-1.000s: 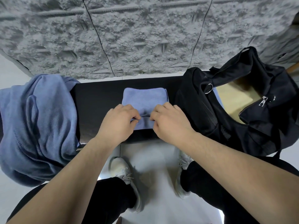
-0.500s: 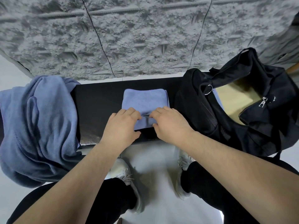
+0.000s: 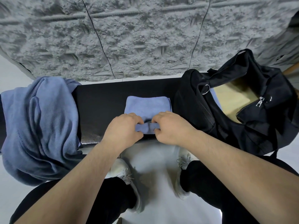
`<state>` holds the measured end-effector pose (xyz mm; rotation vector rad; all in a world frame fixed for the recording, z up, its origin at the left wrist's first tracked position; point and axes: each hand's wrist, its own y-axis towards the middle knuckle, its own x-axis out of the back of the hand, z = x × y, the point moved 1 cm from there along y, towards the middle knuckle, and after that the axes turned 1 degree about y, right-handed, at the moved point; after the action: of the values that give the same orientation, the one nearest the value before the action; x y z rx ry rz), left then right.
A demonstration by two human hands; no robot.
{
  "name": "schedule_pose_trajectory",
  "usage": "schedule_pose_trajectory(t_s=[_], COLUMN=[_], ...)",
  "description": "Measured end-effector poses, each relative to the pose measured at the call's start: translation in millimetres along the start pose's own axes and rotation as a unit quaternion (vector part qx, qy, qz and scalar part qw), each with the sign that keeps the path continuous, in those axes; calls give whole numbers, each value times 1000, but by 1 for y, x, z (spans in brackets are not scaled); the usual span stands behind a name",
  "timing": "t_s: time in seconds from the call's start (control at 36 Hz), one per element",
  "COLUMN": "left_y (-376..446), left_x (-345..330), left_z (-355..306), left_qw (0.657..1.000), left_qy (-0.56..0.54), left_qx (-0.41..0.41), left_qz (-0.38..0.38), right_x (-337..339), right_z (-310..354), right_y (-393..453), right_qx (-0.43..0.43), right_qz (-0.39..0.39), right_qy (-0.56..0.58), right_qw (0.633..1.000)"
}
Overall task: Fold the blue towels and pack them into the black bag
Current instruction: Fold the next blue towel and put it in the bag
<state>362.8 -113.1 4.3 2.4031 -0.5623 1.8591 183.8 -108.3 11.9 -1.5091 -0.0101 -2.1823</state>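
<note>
A folded blue towel point(image 3: 148, 106) lies in the middle of the black bench point(image 3: 100, 101). My left hand point(image 3: 123, 128) and my right hand point(image 3: 171, 126) grip its near edge side by side, fingers curled round a raised roll of cloth. A heap of unfolded blue towels point(image 3: 40, 126) hangs over the bench's left end. The black bag point(image 3: 234, 113) stands open on the right end, its tan lining showing, with a strip of blue cloth visible just inside its left wall.
A rough grey wall rises right behind the bench. My legs in black trousers and light shoes point(image 3: 129, 180) stand on the pale floor in front of the bench. A metal ring point(image 3: 206, 89) and zip pull point(image 3: 259, 103) hang on the bag.
Both hands have curled tighter on the towel's near edge and lifted it into a small roll; half a second ago the fingers lay flatter on the cloth.
</note>
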Motion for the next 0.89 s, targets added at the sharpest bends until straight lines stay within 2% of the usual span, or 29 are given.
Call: schedule_pose_trajectory(t_s=[0.19, 0.31, 0.47, 0.64, 0.89], left_y=[8, 12, 13, 5, 6], left_x=[5, 6, 8, 10, 11], left_z=[-1, 5, 15, 23, 16], left_qw=[997, 994, 991, 982, 990], left_qy=[-2, -23, -65, -183, -49], left_qx=[38, 49, 13, -25, -82], left_qz=[63, 94, 117, 26, -106], right_x=[-2, -4, -5, -2, -12], right_z=[0, 0, 0, 2, 1], right_y=[1, 0, 6, 10, 12], right_qx=[32, 45, 32, 6, -22], right_qz=[-54, -50, -55, -39, -25], right_qy=[-70, -62, -51, -36, 2], right_qw=[996, 996, 997, 999, 999])
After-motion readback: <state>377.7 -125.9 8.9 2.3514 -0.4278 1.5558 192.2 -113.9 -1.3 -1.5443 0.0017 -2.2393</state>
